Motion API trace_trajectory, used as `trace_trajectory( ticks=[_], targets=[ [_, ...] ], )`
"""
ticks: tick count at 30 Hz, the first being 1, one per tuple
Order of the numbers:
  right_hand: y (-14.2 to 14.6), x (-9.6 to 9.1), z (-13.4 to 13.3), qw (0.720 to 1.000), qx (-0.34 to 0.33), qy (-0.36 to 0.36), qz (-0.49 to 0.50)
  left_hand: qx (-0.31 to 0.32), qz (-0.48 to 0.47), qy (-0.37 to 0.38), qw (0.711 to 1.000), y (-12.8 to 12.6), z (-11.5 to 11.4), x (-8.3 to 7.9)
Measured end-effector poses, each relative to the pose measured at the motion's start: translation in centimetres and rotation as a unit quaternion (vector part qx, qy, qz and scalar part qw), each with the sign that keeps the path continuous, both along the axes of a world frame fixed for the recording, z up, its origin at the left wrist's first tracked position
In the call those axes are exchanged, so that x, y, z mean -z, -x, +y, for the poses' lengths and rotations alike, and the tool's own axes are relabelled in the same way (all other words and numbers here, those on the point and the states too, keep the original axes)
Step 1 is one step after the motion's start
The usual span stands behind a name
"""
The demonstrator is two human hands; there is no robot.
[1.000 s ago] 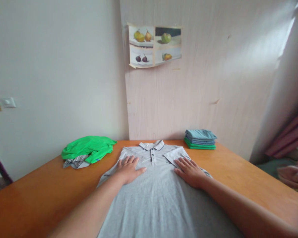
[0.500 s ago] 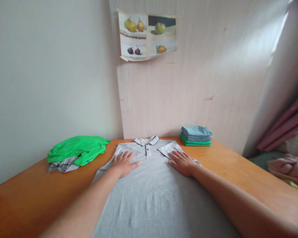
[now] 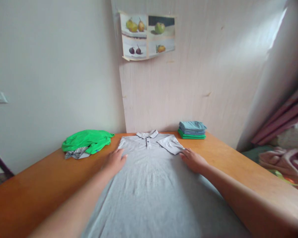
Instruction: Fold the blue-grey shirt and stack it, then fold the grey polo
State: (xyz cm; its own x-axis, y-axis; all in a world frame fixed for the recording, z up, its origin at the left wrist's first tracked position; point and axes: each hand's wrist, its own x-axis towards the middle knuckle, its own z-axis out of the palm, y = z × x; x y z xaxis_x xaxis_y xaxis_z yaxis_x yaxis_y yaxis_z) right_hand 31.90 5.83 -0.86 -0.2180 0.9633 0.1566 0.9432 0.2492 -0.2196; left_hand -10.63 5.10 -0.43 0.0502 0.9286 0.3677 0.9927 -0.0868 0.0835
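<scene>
Head camera: a grey polo shirt lies front up in the middle of an orange tabletop. Its collar is at the far end, and its lower part runs out of the picture on the near side. One sleeve is folded in over the chest on the right.

The left hand rests palm down on the left edge of the shirt, partly on cloth and partly on wood. The right hand rests flat on the right edge, just near the folded sleeve. Neither hand has a grip on anything; the fingers are stretched out and only press on the cloth.

Far left on the tabletop, a loose green shirt is heaped on a striped cloth, well apart from the grey one. Far right, a stack of folded shirts sits against the wall, and a fruit picture hangs above.

The thin knit would likely drag under flat palms. If one hand pushed harder than the other, the body could skew or ridge up between them. The folded sleeve looks loosely laid, so a brush from the right fingers could flip it open. A pull toward the near side could draw the whole shirt along the smooth wood.
</scene>
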Motion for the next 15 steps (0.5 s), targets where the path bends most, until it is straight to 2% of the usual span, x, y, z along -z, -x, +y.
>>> trace_trajectory(
  ticks=[3, 5, 10, 15],
  targets=[
    [-2.0, -0.3, -2.6, 0.999, 0.030, 0.004, -0.015, -0.014, -0.018, 0.001, 1.000, 2.0, -2.3, 0.2],
    [-2.4, -0.4, -4.3, 0.999, 0.038, 0.000, -0.012, -0.008, -0.026, 0.006, 1.000, 2.3, -4.1, 0.2],
    [-0.4, 0.7, -8.1, 1.000, 0.009, -0.012, 0.008, 0.008, -0.012, 0.059, 0.998, -0.4, -9.2, 0.6],
    [0.8, 2.8, -10.4, 0.999, -0.009, -0.008, -0.036, -0.016, 0.018, 0.152, 0.988, -2.0, -13.3, 1.0]
  ],
)
